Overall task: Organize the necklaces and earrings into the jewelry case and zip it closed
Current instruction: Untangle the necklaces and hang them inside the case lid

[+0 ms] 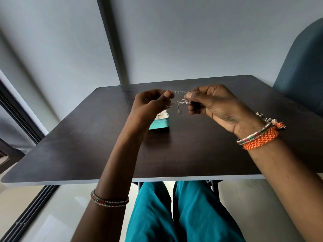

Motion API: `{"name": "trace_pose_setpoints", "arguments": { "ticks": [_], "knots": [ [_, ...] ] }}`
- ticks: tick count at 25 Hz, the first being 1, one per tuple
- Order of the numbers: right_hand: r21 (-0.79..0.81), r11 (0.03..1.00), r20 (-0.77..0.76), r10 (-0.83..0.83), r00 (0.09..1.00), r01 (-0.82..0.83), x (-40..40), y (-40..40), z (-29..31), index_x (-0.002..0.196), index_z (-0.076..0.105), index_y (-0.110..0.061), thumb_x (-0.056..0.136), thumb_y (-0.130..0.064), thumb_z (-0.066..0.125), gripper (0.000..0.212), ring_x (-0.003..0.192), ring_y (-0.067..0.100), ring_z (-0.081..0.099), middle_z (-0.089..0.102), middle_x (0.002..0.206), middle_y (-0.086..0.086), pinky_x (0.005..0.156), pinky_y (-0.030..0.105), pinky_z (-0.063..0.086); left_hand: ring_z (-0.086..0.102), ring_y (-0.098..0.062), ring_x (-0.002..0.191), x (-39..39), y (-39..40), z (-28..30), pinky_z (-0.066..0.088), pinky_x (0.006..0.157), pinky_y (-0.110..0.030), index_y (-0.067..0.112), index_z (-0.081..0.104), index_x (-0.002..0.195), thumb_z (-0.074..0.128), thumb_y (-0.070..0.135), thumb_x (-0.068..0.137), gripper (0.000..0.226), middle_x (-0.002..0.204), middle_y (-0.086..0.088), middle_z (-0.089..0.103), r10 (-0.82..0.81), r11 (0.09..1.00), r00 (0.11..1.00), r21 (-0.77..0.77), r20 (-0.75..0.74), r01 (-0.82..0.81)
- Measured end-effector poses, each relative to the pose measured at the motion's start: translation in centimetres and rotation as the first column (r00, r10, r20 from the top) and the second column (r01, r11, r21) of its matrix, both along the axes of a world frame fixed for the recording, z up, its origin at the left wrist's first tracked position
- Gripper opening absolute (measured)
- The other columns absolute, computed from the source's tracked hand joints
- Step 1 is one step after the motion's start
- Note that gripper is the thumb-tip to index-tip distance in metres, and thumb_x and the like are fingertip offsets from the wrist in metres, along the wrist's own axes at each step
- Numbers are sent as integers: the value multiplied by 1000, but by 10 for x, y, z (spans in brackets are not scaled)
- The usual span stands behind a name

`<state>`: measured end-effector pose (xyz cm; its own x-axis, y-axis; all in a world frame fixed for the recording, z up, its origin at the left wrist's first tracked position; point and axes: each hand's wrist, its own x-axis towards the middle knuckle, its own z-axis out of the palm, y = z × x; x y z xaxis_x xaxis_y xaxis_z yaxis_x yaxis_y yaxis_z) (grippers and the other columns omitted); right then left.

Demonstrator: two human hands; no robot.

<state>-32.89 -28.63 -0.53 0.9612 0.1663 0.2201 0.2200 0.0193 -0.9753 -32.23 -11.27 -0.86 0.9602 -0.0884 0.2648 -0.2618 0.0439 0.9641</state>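
A thin silver necklace is stretched between both hands above the dark table. My left hand pinches one end of the chain between thumb and fingers. My right hand pinches the other end, and a small pendant hangs from the chain's lower loop. Under my left hand a turquoise jewelry case lies on the table with its lid open; my left wrist hides most of it. No earrings are in sight.
A dark blue chair stands at the table's far right corner. A grey wall runs behind the table, and a dark window frame is at the left. My legs in teal trousers show below the table's near edge.
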Motion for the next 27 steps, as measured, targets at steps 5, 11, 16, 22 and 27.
{"name": "trace_pose_setpoints", "arguments": {
  "ticks": [5,11,16,22,27],
  "knots": [
    [-70,995,16,-65,998,66,9,7,-20,80,66,-5,89,-5,59,12,60,12,59,61,67,6,61,23,55,56,-9,61,1,2,0,43,65,-25,23,69,68,71,22,83,15,59,8,66,196,942,966,243,169,-233],
    [-189,979,44,-63,997,70,20,5,-26,99,69,-11,83,-18,69,18,85,9,63,70,91,1,81,26,54,48,-3,48,16,-6,12,39,56,-23,26,70,61,71,16,79,20,57,6,68,166,822,960,506,225,-261],
    [-195,978,221,-24,975,68,31,15,-8,113,65,-14,89,-5,60,26,94,12,66,71,103,6,86,23,54,50,-11,55,37,-1,7,40,59,-25,22,73,57,70,16,72,16,64,-15,69,148,862,978,465,147,-200],
    [-213,962,321,-95,942,170,54,25,-7,95,71,-21,83,-5,69,20,79,3,68,72,87,-3,75,21,56,56,-3,55,52,3,-2,47,62,-17,9,68,75,67,9,85,10,58,3,64,56,976,998,210,31,-61],
    [-416,831,467,-152,871,368,78,35,-7,92,76,-14,82,-13,70,11,78,0,65,74,84,-2,75,17,53,63,-5,59,79,16,-11,51,71,-25,8,59,92,69,9,82,14,68,-4,65,66,997,998,49,-8,-65]
  ]
}}
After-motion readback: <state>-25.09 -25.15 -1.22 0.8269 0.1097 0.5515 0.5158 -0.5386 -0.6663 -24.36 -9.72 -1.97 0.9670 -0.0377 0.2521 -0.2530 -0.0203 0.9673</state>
